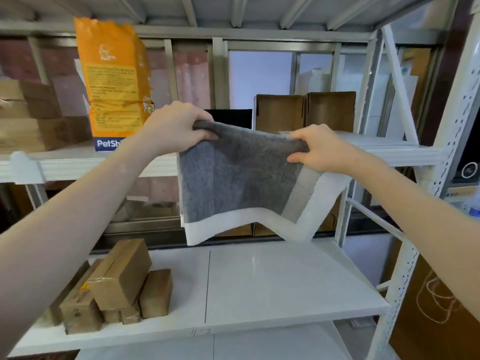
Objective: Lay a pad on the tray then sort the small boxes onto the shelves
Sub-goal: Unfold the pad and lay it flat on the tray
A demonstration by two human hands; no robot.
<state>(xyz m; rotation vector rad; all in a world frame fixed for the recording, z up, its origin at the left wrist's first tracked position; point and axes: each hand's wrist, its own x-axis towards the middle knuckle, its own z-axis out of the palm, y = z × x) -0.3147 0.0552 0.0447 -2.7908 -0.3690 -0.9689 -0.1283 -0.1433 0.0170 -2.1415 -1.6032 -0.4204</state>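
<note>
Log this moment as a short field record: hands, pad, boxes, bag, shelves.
left hand: gripping the pad's top edge at its left end
right hand: gripping the same edge at its right end
grey absorbent pad with white border: hanging partly unfolded in the air, in front of the shelves
small brown taped cardboard boxes: piled at the left of the lower white shelf
orange printed bag: upright on the upper white shelf
tray: cannot tell
</note>
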